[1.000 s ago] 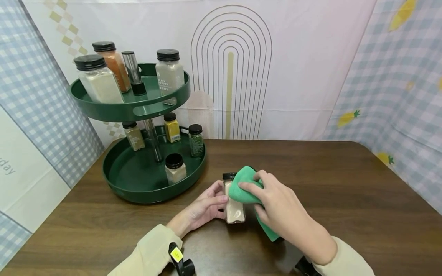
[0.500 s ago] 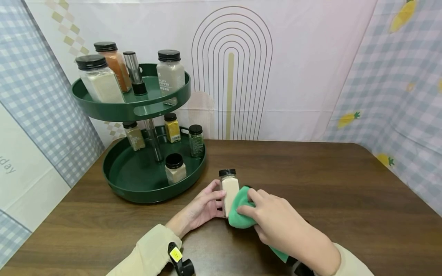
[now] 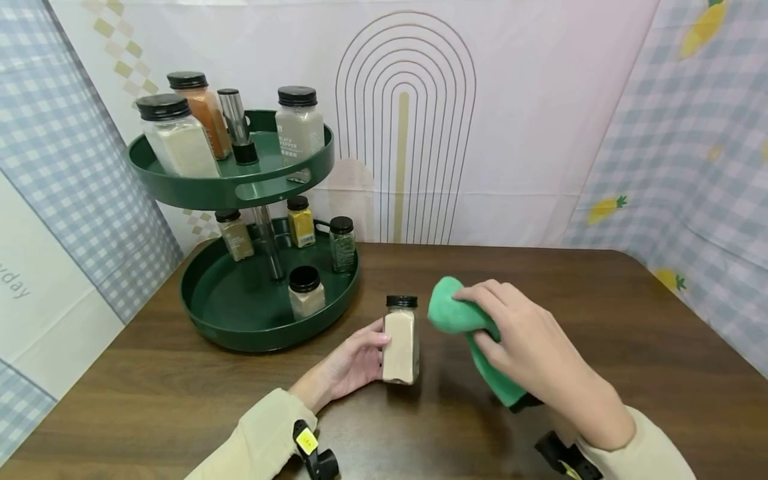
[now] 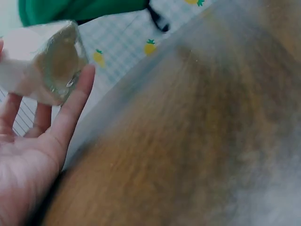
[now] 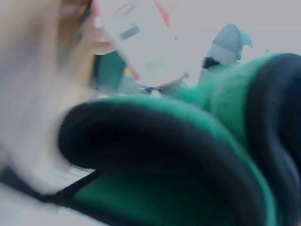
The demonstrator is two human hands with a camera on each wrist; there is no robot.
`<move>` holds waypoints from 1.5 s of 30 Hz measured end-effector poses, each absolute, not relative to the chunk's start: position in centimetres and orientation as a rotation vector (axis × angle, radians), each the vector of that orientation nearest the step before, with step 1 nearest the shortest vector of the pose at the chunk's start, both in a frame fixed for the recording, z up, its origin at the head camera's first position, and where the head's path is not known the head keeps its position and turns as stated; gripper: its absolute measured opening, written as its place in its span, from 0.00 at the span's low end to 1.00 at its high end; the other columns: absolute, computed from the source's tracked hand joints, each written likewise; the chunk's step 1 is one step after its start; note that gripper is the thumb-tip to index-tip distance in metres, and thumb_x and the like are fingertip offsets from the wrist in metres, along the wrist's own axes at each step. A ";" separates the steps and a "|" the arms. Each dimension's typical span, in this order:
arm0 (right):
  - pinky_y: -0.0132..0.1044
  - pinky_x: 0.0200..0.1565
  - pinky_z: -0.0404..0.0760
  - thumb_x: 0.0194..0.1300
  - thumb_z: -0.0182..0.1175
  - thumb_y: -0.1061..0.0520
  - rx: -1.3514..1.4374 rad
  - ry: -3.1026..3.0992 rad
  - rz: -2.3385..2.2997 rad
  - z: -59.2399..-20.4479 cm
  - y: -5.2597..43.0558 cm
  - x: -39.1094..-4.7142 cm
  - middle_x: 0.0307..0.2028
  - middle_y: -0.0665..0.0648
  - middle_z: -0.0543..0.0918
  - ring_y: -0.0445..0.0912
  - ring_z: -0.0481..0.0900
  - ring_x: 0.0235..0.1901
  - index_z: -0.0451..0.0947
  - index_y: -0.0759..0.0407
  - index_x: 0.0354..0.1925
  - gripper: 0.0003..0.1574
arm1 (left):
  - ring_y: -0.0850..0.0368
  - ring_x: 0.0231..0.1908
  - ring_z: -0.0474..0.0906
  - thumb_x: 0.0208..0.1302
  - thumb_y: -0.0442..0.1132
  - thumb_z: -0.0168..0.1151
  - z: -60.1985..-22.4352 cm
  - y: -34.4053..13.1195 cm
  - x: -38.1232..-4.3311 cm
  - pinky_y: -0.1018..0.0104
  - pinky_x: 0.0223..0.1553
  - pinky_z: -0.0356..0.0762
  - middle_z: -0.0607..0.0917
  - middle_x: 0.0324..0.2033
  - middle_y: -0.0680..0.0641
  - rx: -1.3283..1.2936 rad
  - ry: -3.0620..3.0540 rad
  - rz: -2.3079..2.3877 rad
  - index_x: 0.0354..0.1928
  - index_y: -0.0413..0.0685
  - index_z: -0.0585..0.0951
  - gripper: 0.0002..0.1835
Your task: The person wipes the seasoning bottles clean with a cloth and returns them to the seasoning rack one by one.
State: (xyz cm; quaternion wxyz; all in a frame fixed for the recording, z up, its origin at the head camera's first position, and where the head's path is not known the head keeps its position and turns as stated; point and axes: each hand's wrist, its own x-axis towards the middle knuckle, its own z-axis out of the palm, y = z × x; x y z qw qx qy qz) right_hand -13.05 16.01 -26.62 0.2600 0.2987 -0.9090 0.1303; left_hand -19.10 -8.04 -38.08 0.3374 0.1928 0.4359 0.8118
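A clear spice jar (image 3: 401, 350) with a black lid and pale powder inside stands nearly upright in my left hand (image 3: 351, 363), thumb on its near face and fingers behind. The left wrist view shows the jar's glass base (image 4: 61, 66) raised off the table, fingertips along its edges. My right hand (image 3: 531, 333) pinches a bunched green cloth (image 3: 459, 310) with dark edging, just right of the jar and apart from it. In the right wrist view the folded cloth (image 5: 225, 113) fills the foreground, and the jar (image 5: 141, 47) is blurred behind it.
A green two-tier turntable rack (image 3: 252, 340) stands at the left. Larger jars, including one with orange powder (image 3: 207, 120), and a metal post (image 3: 235, 123) are on its upper tier; several small jars sit on the lower. The brown wooden table (image 3: 630, 320) extends right, with fabric behind.
The cloth moved down the jar's face, then came off it as my right hand moved right and up. The jar has turned slightly in my left hand, which stays in place.
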 end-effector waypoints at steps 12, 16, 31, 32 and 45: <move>0.33 0.27 0.76 0.41 0.65 0.69 0.899 -2.279 0.388 -29.0 14.0 -13.5 0.41 0.52 0.76 0.43 0.74 0.33 0.80 0.52 0.44 0.28 | 0.52 0.51 0.75 0.67 0.39 0.53 -38.5 -7.9 -18.9 0.55 0.47 0.77 0.75 0.53 0.48 0.658 1.058 2.023 0.62 0.48 0.62 0.23; 0.29 0.25 0.73 0.41 0.65 0.69 0.939 -2.336 0.341 -28.8 14.3 -13.3 0.40 0.50 0.75 0.41 0.72 0.32 0.81 0.49 0.43 0.28 | 0.51 0.51 0.76 0.69 0.40 0.51 -38.6 -7.9 -19.0 0.53 0.48 0.76 0.75 0.53 0.47 0.676 1.057 2.002 0.64 0.45 0.60 0.24; 0.27 0.27 0.72 0.40 0.66 0.68 1.198 -2.473 0.173 -28.1 14.6 -12.3 0.36 0.49 0.72 0.39 0.68 0.30 0.82 0.46 0.40 0.27 | 0.50 0.52 0.75 0.72 0.45 0.44 -38.4 -8.2 -19.3 0.49 0.53 0.73 0.72 0.55 0.47 0.556 1.072 2.031 0.71 0.46 0.46 0.32; 0.27 0.27 0.72 0.40 0.66 0.68 1.210 -2.472 0.172 -28.1 14.6 -12.3 0.37 0.49 0.72 0.39 0.69 0.31 0.82 0.46 0.41 0.27 | 0.50 0.52 0.75 0.72 0.45 0.45 -38.4 -8.1 -19.3 0.50 0.53 0.74 0.73 0.54 0.47 0.554 1.073 2.032 0.70 0.46 0.47 0.31; 0.28 0.31 0.75 0.44 0.64 0.67 1.202 -2.435 0.341 -27.0 15.1 -11.9 0.40 0.44 0.74 0.36 0.74 0.34 0.81 0.44 0.42 0.26 | 0.52 0.52 0.75 0.72 0.47 0.42 -38.2 -8.0 -19.3 0.54 0.53 0.74 0.74 0.53 0.48 0.538 1.062 2.017 0.71 0.46 0.47 0.31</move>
